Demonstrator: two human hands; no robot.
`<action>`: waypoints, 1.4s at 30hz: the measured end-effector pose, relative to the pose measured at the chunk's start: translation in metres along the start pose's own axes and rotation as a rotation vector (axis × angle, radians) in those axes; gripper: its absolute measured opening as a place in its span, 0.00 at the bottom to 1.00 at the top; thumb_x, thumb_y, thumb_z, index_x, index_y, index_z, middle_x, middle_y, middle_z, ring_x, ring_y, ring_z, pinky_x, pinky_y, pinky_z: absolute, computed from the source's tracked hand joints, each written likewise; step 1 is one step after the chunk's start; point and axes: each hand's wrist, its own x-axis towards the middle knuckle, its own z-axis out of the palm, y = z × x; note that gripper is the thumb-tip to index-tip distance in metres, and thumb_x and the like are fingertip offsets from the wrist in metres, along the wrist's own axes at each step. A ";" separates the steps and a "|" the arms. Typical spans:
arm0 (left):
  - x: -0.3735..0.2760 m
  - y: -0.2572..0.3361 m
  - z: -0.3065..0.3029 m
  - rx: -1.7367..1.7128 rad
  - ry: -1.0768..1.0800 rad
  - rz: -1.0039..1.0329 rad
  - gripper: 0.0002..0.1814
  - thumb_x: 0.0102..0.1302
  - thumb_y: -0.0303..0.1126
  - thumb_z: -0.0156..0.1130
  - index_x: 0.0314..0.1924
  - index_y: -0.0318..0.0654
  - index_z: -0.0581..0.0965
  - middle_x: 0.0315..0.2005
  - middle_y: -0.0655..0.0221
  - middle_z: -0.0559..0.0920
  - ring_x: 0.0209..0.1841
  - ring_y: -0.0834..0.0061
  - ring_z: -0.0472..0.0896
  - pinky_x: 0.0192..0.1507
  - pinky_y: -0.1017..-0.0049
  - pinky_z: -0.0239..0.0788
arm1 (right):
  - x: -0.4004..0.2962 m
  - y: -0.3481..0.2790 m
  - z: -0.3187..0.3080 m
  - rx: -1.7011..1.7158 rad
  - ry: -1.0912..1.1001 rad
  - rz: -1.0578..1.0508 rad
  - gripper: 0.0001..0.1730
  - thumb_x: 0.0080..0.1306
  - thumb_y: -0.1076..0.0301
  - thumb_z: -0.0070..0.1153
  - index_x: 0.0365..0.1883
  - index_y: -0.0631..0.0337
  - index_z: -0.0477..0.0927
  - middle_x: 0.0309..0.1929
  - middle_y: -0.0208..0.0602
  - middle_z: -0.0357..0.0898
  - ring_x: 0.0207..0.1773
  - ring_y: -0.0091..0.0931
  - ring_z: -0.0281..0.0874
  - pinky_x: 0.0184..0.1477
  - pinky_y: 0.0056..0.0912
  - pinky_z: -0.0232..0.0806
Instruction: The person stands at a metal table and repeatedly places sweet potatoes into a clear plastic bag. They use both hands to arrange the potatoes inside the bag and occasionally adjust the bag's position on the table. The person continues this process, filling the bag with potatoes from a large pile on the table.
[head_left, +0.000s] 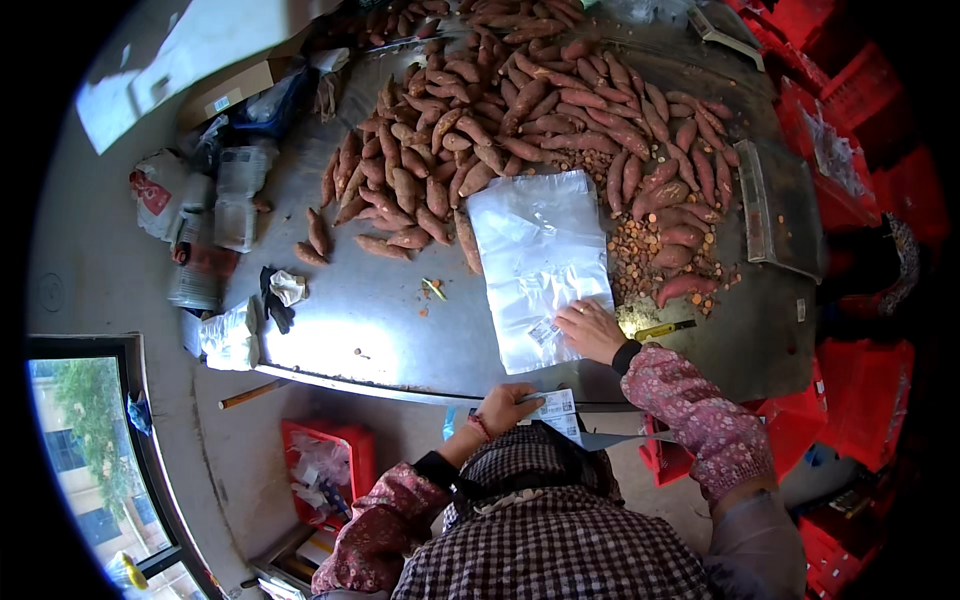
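Observation:
My right hand (590, 330) lies with its fingers on a printed label (544, 331) near the lower end of a stack of clear plastic bags (540, 247). Below the table's front edge, my left hand (506, 409) grips a strip of printed labels (559, 409), whose backing trails to the right. Behind and beside the bags, sweet potatoes (405, 187) are heaped on the metal table (330, 300). Cut sweet potato ends (630, 259) are scattered right of the bags. A yellow-handled utility knife (656, 331) rests just right of my right hand.
Clear plastic containers (236, 221), a dark glove (279, 307) and bagged items (229, 337) are at the left. On the right stands a flat weighing scale (780, 210), with red plastic crates (862, 390) beyond the table. Another red crate (364, 457) with plastic waste stands below left.

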 end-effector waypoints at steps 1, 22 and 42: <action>0.003 0.012 -0.005 0.027 -0.014 -0.009 0.10 0.62 0.33 0.64 0.37 0.32 0.79 0.19 0.81 0.75 0.22 0.89 0.67 0.23 0.82 0.59 | 0.001 0.006 0.006 -0.021 0.001 0.033 0.12 0.54 0.71 0.53 0.39 0.60 0.76 0.41 0.33 0.75 0.49 0.30 0.72 0.54 0.39 0.62; 0.059 0.032 -0.040 0.383 0.129 -0.410 0.21 0.63 0.46 0.55 0.36 0.32 0.78 0.29 0.52 0.82 0.36 0.53 0.80 0.40 0.61 0.71 | 0.006 -0.014 0.008 -0.026 -0.141 -0.005 0.25 0.59 0.73 0.46 0.58 0.58 0.70 0.61 0.28 0.67 0.63 0.27 0.62 0.65 0.37 0.53; 0.056 -0.001 0.018 0.012 0.385 -0.334 0.20 0.59 0.45 0.63 0.32 0.31 0.81 0.15 0.67 0.77 0.16 0.80 0.71 0.20 0.75 0.62 | 0.003 -0.014 0.001 0.036 -0.244 -0.016 0.30 0.59 0.75 0.45 0.63 0.58 0.64 0.64 0.28 0.62 0.65 0.28 0.61 0.64 0.39 0.53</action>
